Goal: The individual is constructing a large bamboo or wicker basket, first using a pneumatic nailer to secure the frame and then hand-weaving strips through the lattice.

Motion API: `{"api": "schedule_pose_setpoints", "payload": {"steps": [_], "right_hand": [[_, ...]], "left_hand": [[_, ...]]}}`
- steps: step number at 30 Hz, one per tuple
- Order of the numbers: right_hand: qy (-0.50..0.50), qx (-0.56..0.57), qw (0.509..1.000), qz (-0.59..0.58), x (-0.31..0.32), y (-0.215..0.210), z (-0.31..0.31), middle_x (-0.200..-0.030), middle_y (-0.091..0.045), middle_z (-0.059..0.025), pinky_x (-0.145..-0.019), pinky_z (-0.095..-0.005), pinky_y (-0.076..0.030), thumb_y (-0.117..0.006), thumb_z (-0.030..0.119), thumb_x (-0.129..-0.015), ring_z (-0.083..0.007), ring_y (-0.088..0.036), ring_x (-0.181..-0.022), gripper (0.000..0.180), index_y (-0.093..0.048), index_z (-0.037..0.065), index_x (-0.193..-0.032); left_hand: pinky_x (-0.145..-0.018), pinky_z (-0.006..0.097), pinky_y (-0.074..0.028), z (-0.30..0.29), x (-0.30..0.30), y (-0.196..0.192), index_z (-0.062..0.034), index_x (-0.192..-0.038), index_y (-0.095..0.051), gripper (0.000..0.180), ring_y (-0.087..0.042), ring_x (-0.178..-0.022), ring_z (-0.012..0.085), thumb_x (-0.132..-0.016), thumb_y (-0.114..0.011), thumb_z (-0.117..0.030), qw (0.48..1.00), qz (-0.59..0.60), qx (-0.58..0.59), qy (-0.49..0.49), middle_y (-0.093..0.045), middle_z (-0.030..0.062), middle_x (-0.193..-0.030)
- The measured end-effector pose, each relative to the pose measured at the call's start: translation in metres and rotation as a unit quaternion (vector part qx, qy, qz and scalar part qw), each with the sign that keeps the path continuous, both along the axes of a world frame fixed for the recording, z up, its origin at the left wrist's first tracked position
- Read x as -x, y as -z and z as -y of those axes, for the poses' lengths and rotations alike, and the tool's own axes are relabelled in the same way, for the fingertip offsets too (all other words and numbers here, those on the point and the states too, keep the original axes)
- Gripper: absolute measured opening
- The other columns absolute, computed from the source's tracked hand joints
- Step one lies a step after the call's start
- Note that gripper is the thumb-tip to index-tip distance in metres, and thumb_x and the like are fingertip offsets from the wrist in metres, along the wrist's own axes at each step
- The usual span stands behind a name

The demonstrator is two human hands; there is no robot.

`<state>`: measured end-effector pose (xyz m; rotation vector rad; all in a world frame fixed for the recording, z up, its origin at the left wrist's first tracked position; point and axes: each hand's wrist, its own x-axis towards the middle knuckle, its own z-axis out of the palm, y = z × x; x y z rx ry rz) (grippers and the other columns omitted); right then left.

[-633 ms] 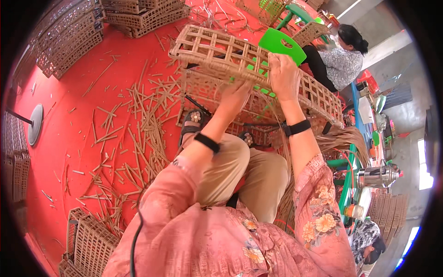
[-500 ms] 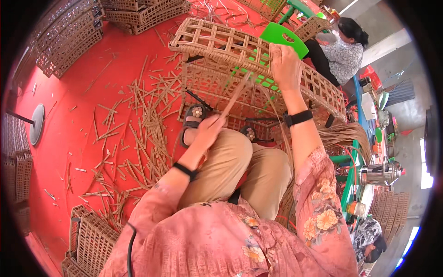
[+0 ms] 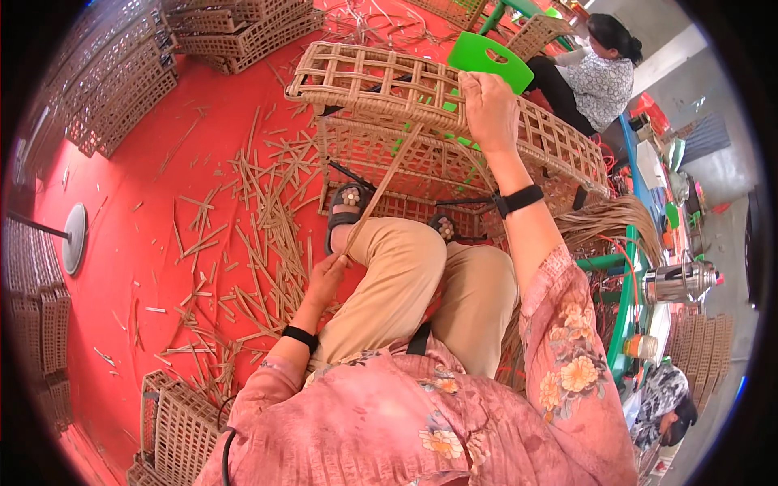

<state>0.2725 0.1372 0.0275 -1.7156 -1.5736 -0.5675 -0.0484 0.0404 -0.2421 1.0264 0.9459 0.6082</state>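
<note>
A brown woven basket frame (image 3: 381, 81) with an open lattice stands in front of my knees. Closed over its upper edge, right of the middle, is my right hand (image 3: 489, 105). My left hand (image 3: 327, 274) is low beside my left knee, its fingers pinching the end of a flat weaving strip (image 3: 389, 180). That strip runs taut and slanting up to the basket's woven rim. Behind the rim shows a bright green plastic chair back (image 3: 491, 63), partly hidden by the basket and my right hand.
Cut strip scraps (image 3: 263, 227) litter the red floor (image 3: 121, 219) at left. Stacked baskets (image 3: 121, 89) stand far left, with a round metal base (image 3: 74, 239) nearer. A bundle of strips (image 3: 612, 223), a metal kettle (image 3: 681, 282) and a seated person (image 3: 600, 81) are on the right.
My left hand has drawn down and left, away from the basket, pulling the strip taut. My right hand keeps its hold on the edge and has shifted slightly left with the basket.
</note>
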Motion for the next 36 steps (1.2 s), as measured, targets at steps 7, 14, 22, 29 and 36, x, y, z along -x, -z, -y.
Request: {"api": "schedule_pose_setpoints", "payload": {"steps": [7, 14, 22, 29, 36], "right_hand": [[-0.060, -0.004, 0.980, -0.189, -0.019, 0.002, -0.005, -0.098, -0.068, -0.0190, -0.081, -0.0398, -0.047, -0.051, 0.047, -0.094, -0.0297, -0.064, -0.093, 0.052, -0.068, 0.000, -0.106], [-0.106, -0.056, 0.935, -0.333, -0.032, 0.004, -0.002, -0.080, -0.067, -0.0194, -0.076, -0.0401, -0.048, -0.051, 0.051, -0.090, -0.0333, -0.064, -0.079, 0.055, -0.071, 0.000, -0.098], [-0.269, -0.069, 0.811, -0.515, -0.037, -0.009, 0.025, -0.096, -0.070, -0.0052, -0.081, -0.0303, -0.050, -0.059, 0.038, -0.094, -0.0162, -0.065, -0.091, 0.036, -0.071, 0.005, -0.105], [-0.278, 0.088, 0.789, -0.540, -0.068, 0.021, 0.160, -0.092, -0.068, -0.0046, -0.077, -0.0271, -0.048, -0.056, 0.031, -0.096, -0.0116, -0.063, -0.087, 0.030, -0.068, 0.003, -0.095], [-0.046, 0.170, 0.760, -0.626, -0.038, 0.120, 0.215, -0.106, -0.064, -0.0123, -0.084, -0.0319, -0.048, -0.063, 0.040, -0.089, -0.0170, -0.061, -0.090, 0.060, -0.055, -0.005, -0.128]], "left_hand": [[-0.041, 0.024, -0.025, -0.018, 0.026, -0.049, -0.0066, -0.080, -0.059, 0.035, -0.032, -0.042, 0.0069, -0.100, -0.048, -0.033, 0.997, 0.073, 0.028, -0.023, -0.039, -0.0042, -0.050], [-0.044, 0.025, -0.028, 0.008, 0.071, -0.106, -0.0067, -0.076, -0.057, 0.035, -0.032, -0.041, 0.0091, -0.098, -0.051, -0.034, 0.996, 0.066, 0.050, -0.026, -0.037, -0.0042, -0.047], [-0.041, 0.025, -0.028, 0.016, 0.063, -0.107, -0.0067, -0.078, -0.059, 0.037, -0.039, -0.042, 0.0092, -0.098, -0.052, -0.036, 0.996, 0.007, 0.078, 0.053, -0.046, -0.0020, -0.051], [-0.051, 0.024, -0.045, -0.001, 0.048, -0.087, -0.0023, -0.088, -0.065, 0.035, -0.057, -0.054, 0.0113, -0.099, -0.052, -0.033, 0.991, -0.128, 0.000, 0.047, -0.062, 0.0025, -0.066], [-0.060, 0.026, -0.045, -0.023, 0.036, -0.087, 0.0037, -0.093, -0.066, 0.032, -0.058, -0.066, 0.0109, -0.097, -0.054, -0.025, 0.961, -0.241, -0.117, 0.072, -0.062, 0.0025, -0.071]]}}
